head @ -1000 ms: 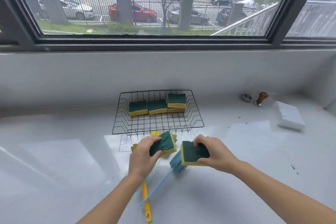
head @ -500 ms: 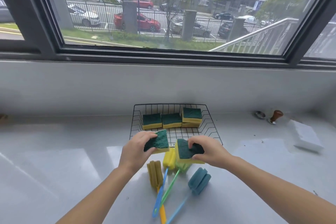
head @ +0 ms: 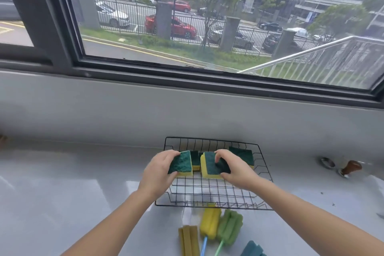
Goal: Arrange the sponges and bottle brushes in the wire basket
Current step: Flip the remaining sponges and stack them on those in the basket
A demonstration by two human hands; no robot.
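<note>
The left hand (head: pixel 159 169) grips a green-and-yellow sponge (head: pixel 181 165), fingers curled around its edges, over the left side of the wire basket (head: pixel 218 193). Beside it, the right hand (head: pixel 234 169) clasps a second sponge (head: pixel 212 166) over the basket's middle. More sponges (head: pixel 242 153) sit along the back. Four bottle brushes (head: pixel 210 222) lie on the counter (head: pixel 72 193) just in front of the basket.

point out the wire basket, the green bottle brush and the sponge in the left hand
wire basket (head: pixel 209 205): head view, front rim
green bottle brush (head: pixel 230 226): head view, foam head
sponge in the left hand (head: pixel 181 162): head view, dark green top
</note>
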